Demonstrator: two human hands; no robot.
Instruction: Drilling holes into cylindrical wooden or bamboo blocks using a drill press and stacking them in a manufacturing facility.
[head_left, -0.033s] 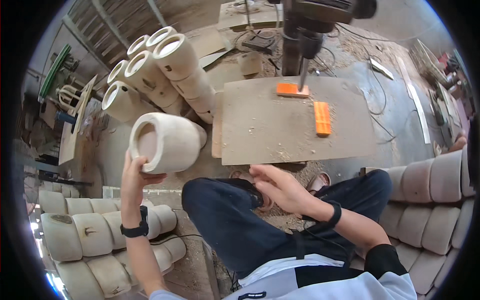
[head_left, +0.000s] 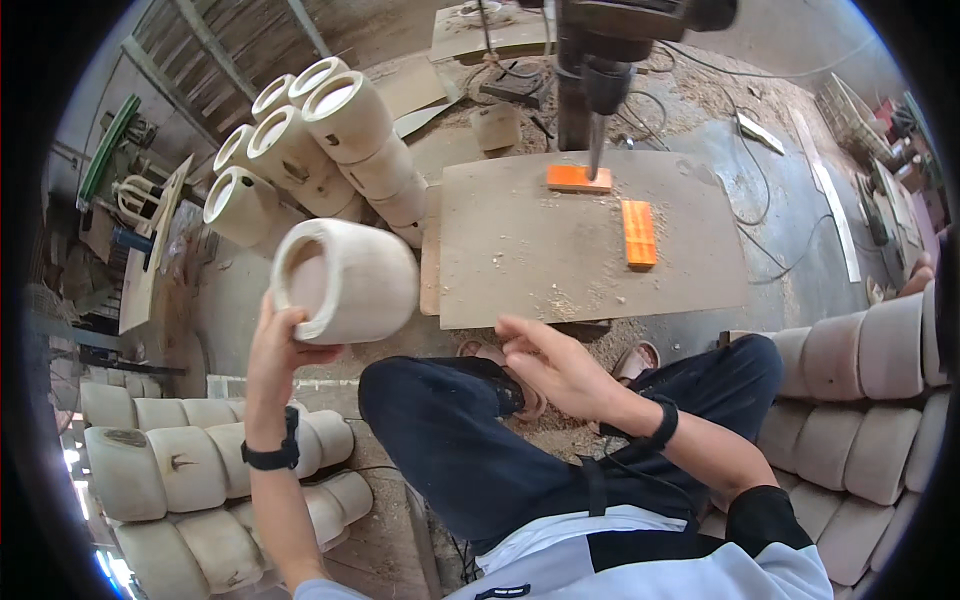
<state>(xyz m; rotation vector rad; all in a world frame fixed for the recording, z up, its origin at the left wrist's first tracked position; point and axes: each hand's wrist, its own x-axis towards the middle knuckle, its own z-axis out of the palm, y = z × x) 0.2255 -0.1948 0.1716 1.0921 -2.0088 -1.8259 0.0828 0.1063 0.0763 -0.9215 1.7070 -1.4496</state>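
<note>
My left hand [head_left: 277, 340] grips the rim of a pale, rounded wooden cylinder [head_left: 375, 280], thumb at the edge of its recessed round end. The cylinder is held tilted in the air, left of a flat brown board [head_left: 520, 230]. Near the board's front edge, above my knees, my right hand [head_left: 562, 372] hovers with fingers stretched and nothing in them. Two orange blocks [head_left: 638, 236] are on the board, one upright in view and one lying crosswise. Over the crosswise one hangs the bit of a drill press [head_left: 607, 90].
Similar wooden cylinders [head_left: 345, 115] are stacked at the back left. More lie in rows beside me, at the lower left [head_left: 195, 470] and on the right [head_left: 830, 360]. Wood shavings litter the board and floor. A dark cable [head_left: 770, 200] runs along the floor at right.
The wooden cylinder has shifted a little to the right, toward the board, in my left hand. My right hand has barely moved.
</note>
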